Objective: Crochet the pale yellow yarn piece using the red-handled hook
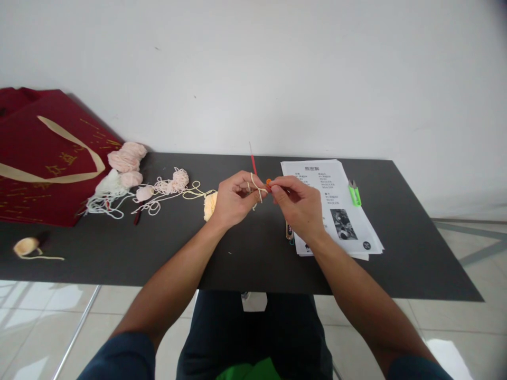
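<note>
My left hand point(233, 199) is closed, with cream yarn point(257, 189) looped over its fingers above the dark table point(245, 258). My right hand point(298, 205) is closed in a pinch on a small orange piece point(268, 182) right beside the left fingers; I cannot tell what the piece belongs to. A thin red stick point(252, 158) pokes up behind the hands; which hand holds it is hidden. The yarn trails left to a pale yellow crocheted piece point(209, 205) lying by my left wrist.
Pink and white yarn tangles point(130, 179) lie at the left, next to a dark red bag point(43, 158). A printed sheet stack point(332, 206) and green snips point(354, 193) sit at the right. A small cream piece point(26, 246) lies near the left edge.
</note>
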The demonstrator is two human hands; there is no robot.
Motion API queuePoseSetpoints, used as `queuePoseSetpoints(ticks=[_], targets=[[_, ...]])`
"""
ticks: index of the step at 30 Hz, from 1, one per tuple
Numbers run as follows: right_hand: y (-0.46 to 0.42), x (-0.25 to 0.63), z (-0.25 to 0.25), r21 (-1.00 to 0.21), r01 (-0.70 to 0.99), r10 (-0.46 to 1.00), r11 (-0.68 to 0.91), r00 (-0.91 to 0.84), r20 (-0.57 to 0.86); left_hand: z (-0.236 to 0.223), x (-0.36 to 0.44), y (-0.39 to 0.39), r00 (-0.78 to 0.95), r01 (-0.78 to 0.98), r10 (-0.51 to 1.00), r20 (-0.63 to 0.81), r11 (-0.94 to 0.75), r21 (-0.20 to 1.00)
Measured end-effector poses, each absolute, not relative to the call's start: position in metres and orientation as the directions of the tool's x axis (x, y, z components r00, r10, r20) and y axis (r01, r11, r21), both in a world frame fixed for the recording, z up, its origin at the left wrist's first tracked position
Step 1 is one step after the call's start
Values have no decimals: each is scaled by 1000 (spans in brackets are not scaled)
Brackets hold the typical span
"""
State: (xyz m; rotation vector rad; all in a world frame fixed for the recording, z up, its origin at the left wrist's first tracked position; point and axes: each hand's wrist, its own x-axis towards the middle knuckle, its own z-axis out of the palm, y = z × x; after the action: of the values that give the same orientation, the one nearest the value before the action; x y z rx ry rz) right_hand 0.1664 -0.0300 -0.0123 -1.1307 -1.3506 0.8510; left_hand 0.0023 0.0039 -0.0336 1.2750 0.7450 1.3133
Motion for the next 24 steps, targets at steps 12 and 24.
queuePoseSetpoints(ticks=[12, 24], targets=[[-29, 166, -23, -913, 273, 946, 303, 30, 323, -36, 2, 4, 80, -203, 951, 300, -279, 939], [-30, 164, -19, -972, 61, 974, 227, 0, 228, -38, 3, 3, 84, -198, 941, 328, -307, 931]])
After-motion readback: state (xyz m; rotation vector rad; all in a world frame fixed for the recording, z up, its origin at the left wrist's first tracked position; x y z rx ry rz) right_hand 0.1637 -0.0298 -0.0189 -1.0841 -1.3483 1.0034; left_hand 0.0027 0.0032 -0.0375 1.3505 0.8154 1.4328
